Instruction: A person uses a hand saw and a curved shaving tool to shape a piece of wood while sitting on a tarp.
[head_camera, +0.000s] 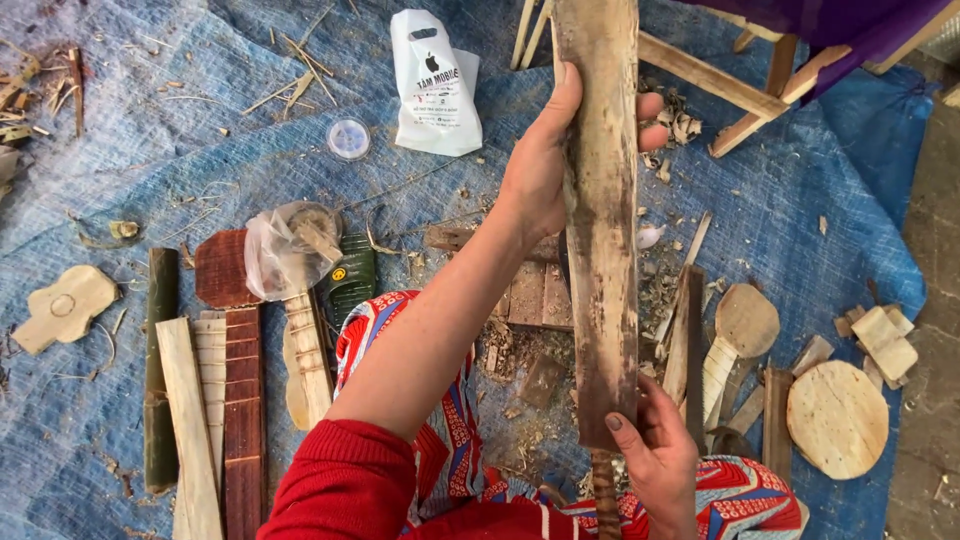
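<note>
Wooden plank, long, narrow, rough-faced, dark-stained and weathered brown, our left hand gripping its upper part, our right hand clasping its lower end.

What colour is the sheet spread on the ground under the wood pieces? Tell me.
Blue; the tarp shows best in the head view, littered with wood shavings.
</note>
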